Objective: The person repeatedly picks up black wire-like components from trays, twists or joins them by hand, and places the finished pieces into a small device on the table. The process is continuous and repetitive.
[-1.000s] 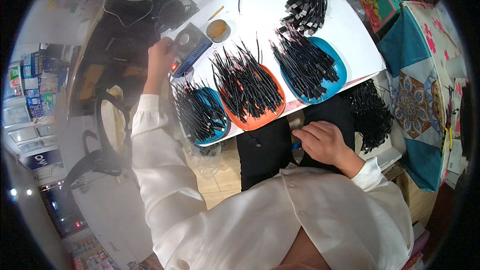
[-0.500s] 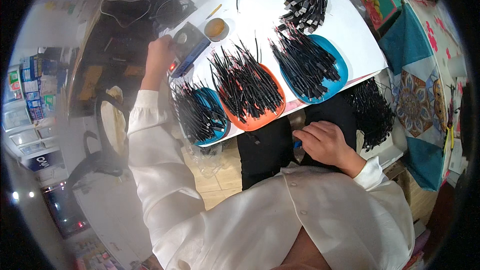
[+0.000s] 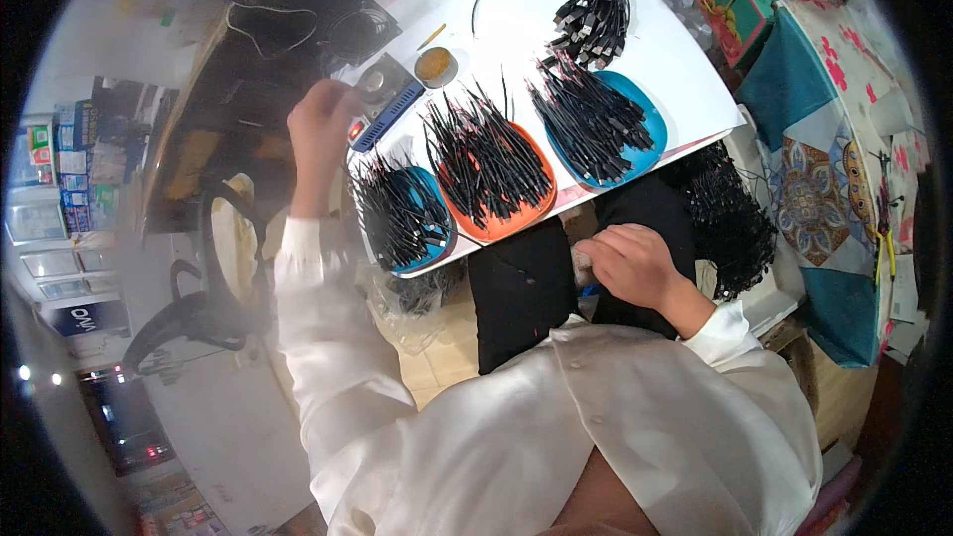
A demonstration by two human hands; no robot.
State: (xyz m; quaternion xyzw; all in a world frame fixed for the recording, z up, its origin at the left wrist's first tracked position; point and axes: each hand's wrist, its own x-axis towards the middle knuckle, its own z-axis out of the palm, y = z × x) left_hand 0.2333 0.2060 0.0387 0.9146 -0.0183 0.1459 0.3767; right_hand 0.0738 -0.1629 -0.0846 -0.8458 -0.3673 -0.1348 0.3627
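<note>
Fingers of the left hand (image 3: pixel 320 134) blur beside a boxy appliance, and I cannot tell how far apart they are or whether they grip anything; those of the right hand (image 3: pixel 635 263) lie loosely curled over the lap, anything inside them hidden. Largest is the white table (image 3: pixel 690 79); I set my clock at its orange tray (image 3: pixel 501 228), twelve pointing away from the wearer. A heap of black cables (image 3: pixel 730 228) sits off the table at three. One blue tray (image 3: pixel 645 119) stands at two, a second blue tray (image 3: pixel 425 187) at eight, and all three trays are laden with short black leads. A long-tailed cable bundle (image 3: pixel 591 30) lies at one, the blue-and-grey appliance (image 3: pixel 387 104) at ten with a red light glowing, a round tin (image 3: pixel 434 67) at eleven, and a thin yellow stick (image 3: pixel 431 36) just beyond it. By my judgement the work is well under way, though which leads are finished I cannot say; bundle and heap, outside the trays, perhaps remain. Along the near edge the trays crowd the rim, while the left forearm passes outside the table's left side. Bare white surface opens at twelve, between tin and bundle.
</note>
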